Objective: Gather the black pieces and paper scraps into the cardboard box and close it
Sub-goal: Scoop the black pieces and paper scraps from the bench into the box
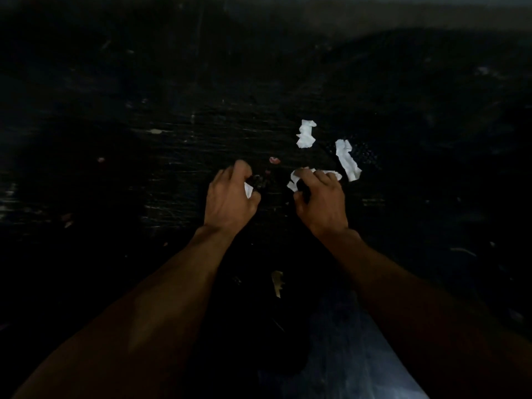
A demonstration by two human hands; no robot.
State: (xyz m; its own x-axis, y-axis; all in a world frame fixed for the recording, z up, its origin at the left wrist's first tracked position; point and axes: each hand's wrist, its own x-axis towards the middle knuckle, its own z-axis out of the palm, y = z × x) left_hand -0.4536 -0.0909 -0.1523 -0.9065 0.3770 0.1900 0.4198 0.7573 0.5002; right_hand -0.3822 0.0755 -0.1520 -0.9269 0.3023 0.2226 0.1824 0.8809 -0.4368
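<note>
White crumpled paper scraps are scattered on a really dark, scratched-up work surface, all sitting just right of the middle. The farthest scrap lies by itself, a bit beyond both hands. A longer twisted scrap lies to the right of it, just beyond the right hand's knuckles, on top of something dark with a dotted texture that I can't really make out. A third scrap is right under the right hand, poking out past the fingertips on the far and left side. That hand is curled palm-down with the fingers bent over this scrap and over something black tucked beneath, so it looks like a loose clutch around them.

The left hand is close beside it, also curled, with the thumb and fingers drawn together on a small white paper bit at the thumb side, plus some dark crumbs right by the fingertips. The two hands are near each other but not touching.

A tiny pinkish fleck lies between the hands, slightly farther out. Closer in, between the forearms, there's a small tan torn piece on the dark area. It's super dim, so the black pieces mostly blend into the surface and I can't tell them apart.
</note>
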